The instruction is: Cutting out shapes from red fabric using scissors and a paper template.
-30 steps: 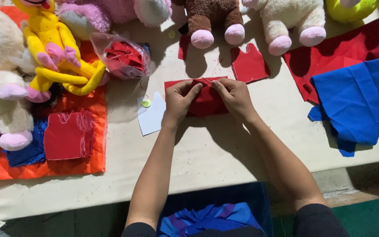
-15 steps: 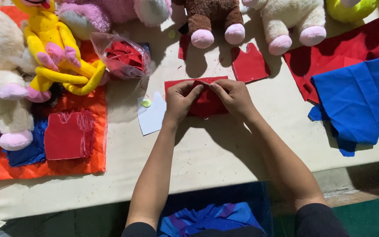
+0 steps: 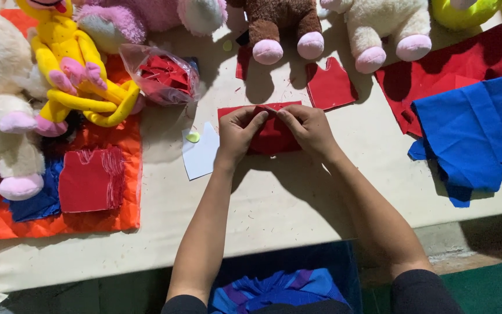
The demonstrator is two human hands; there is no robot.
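Note:
A small red felt piece (image 3: 269, 138) lies on the cream table cover (image 3: 274, 203) at the middle. My left hand (image 3: 238, 132) and my right hand (image 3: 308, 129) both pinch its upper edge, fingertips nearly touching over the cloth. A second red felt cut-out (image 3: 330, 86) lies just behind my right hand. A white paper pattern (image 3: 202, 152) with a small yellow-green dot sits left of my left hand.
Plush toys line the far edge: a yellow one (image 3: 71, 64), a brown one (image 3: 280, 26), cream ones (image 3: 379, 29). A clear bag of red scraps (image 3: 161, 74) sits behind left. Orange cloth with a red patch (image 3: 91, 180) lies left; blue cloth (image 3: 472, 134) on red cloth right.
My fingers have shifted slightly along the red felt's upper edge, drawing closer together. Everything else stays in place.

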